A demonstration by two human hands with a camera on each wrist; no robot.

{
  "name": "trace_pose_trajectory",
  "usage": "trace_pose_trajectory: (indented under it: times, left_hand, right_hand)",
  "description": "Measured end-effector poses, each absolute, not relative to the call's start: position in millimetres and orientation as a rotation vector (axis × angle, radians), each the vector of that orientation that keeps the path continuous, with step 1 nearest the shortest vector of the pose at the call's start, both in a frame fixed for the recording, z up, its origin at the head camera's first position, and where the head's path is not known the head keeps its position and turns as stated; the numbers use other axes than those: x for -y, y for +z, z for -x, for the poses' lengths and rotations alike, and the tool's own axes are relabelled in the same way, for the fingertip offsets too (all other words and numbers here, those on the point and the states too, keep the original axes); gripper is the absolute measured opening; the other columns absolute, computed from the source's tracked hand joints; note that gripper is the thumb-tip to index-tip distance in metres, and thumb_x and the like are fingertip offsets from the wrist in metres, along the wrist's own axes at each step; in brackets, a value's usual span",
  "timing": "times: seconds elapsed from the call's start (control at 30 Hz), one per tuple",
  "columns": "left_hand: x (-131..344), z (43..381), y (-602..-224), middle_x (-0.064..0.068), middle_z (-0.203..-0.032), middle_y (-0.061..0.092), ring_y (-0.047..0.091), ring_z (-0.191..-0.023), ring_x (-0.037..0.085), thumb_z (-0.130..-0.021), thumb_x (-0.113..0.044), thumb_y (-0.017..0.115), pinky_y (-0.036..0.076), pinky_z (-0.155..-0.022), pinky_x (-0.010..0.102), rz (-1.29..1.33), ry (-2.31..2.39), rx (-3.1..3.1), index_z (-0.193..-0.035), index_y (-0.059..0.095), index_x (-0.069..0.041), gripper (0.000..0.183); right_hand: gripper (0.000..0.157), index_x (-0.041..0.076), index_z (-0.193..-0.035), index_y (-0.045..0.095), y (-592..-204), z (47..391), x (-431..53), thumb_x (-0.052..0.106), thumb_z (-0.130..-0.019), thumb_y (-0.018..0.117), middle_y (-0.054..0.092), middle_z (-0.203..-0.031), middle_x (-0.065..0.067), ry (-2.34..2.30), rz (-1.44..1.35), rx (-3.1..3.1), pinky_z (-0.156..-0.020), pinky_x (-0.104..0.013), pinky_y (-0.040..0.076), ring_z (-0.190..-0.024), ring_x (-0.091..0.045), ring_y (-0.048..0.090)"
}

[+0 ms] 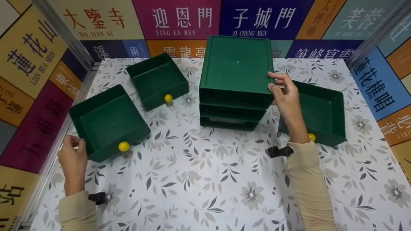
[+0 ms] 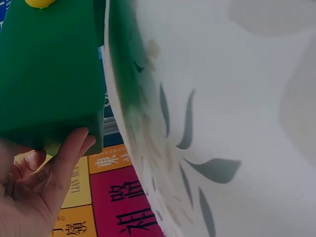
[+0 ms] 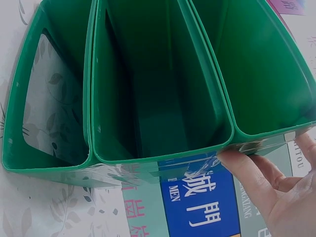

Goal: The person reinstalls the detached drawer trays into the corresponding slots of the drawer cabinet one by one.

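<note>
A green drawer [image 1: 112, 120] with a round yellow knob [image 1: 124, 146] lies at the left of the table. Against the outside of its left wall rest the fingers of my left hand [image 1: 73, 157], bent a little; the left wrist view shows them touching near the front corner. A green cabinet frame [image 1: 237, 64] stands upright at the back, its three drawer slots facing me. My right hand [image 1: 285, 99] touches the frame's right side near the top front corner. In the right wrist view the thumb [image 3: 247, 173] lies on the outer wall, outside the slots [image 3: 158, 98].
Another green drawer [image 1: 157, 81] with a yellow knob sits behind the left one. A third drawer [image 1: 327, 112] is right of the frame, partly covered by my right hand and arm. Printed panels [image 1: 179, 19] wall the table [image 1: 205, 179] at the back and sides.
</note>
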State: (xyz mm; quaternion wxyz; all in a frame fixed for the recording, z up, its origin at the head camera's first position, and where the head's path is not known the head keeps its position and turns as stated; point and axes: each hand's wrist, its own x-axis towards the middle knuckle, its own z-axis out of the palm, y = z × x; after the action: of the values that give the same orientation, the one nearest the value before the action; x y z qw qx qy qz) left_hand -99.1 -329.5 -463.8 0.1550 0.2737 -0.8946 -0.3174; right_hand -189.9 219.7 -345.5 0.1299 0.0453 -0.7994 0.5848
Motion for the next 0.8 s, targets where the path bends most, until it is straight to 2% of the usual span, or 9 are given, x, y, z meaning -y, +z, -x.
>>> trace_pose_trajectory:
  times: [0.2,0.33,0.43,0.5,0.57,0.7,0.73,0.8]
  left_hand:
    - [317,93,-453,0.022,-0.104,0.063,0.059,-0.092,0.035,-0.095,-0.022,0.042,0.04,-0.067,0.034,-0.71,-0.863,2.536,-0.102,0.05,-0.001,0.023]
    - [308,90,-446,0.021,-0.103,0.064,0.061,-0.089,0.033,-0.094,-0.02,0.043,0.038,-0.063,0.023,-0.656,-0.85,2.53,-0.1,0.05,-0.001,0.021]
    - [299,88,-440,0.021,-0.099,0.063,0.061,-0.086,0.032,-0.095,-0.019,0.043,0.039,-0.064,0.02,-0.617,-0.848,2.538,-0.099,0.049,-0.001,0.02]
    - [293,86,-437,0.019,-0.096,0.062,0.061,-0.085,0.031,-0.095,-0.018,0.043,0.04,-0.065,0.02,-0.599,-0.85,2.542,-0.099,0.049,-0.001,0.019]
    - [287,85,-434,0.019,-0.094,0.061,0.061,-0.083,0.03,-0.094,-0.017,0.043,0.042,-0.067,0.023,-0.576,-0.86,2.542,-0.097,0.049,0.0,0.018]
    - [274,82,-430,0.018,-0.091,0.063,0.062,-0.08,0.029,-0.093,-0.016,0.045,0.038,-0.063,0.016,-0.523,-0.867,2.551,-0.095,0.05,-0.002,0.015]
    - [271,81,-429,0.018,-0.09,0.063,0.062,-0.078,0.029,-0.093,-0.015,0.045,0.038,-0.063,0.016,-0.502,-0.868,2.554,-0.094,0.05,-0.002,0.014]
    - [264,79,-428,0.018,-0.09,0.063,0.062,-0.077,0.03,-0.093,-0.014,0.045,0.043,-0.063,0.02,-0.468,-0.874,2.567,-0.094,0.05,-0.002,0.013]
  right_hand:
    - [0.035,-0.001,-0.125,0.052,-346,191,-219,0.009,-0.093,0.047,0.053,-0.125,-0.007,1.708,-0.149,2.299,-0.07,-0.021,0.039,-0.098,-0.008,0.043]
    - [0.035,-0.001,-0.125,0.052,-346,190,-219,0.008,-0.092,0.047,0.053,-0.125,-0.007,1.705,-0.143,2.298,-0.071,-0.021,0.039,-0.098,-0.008,0.043]
    - [0.035,-0.002,-0.125,0.052,-346,190,-219,0.008,-0.092,0.047,0.054,-0.125,-0.007,1.701,-0.141,2.3,-0.069,-0.021,0.039,-0.098,-0.008,0.043]
    - [0.035,-0.003,-0.125,0.052,-346,191,-219,0.008,-0.092,0.047,0.054,-0.126,-0.008,1.704,-0.147,2.296,-0.072,-0.02,0.04,-0.099,-0.008,0.043]
    - [0.035,-0.002,-0.125,0.052,-346,191,-219,0.008,-0.092,0.047,0.054,-0.125,-0.008,1.703,-0.147,2.296,-0.068,-0.02,0.04,-0.098,-0.008,0.043]
    - [0.035,-0.002,-0.125,0.052,-346,190,-219,0.008,-0.092,0.047,0.053,-0.124,-0.008,1.715,-0.152,2.29,-0.068,-0.021,0.04,-0.097,-0.009,0.044]
    - [0.035,-0.002,-0.126,0.051,-346,190,-219,0.009,-0.092,0.047,0.053,-0.124,-0.007,1.716,-0.151,2.292,-0.066,-0.022,0.039,-0.096,-0.009,0.044]
    - [0.035,-0.002,-0.126,0.051,-346,190,-219,0.009,-0.093,0.047,0.053,-0.125,-0.008,1.721,-0.154,2.291,-0.07,-0.022,0.04,-0.097,-0.009,0.044]
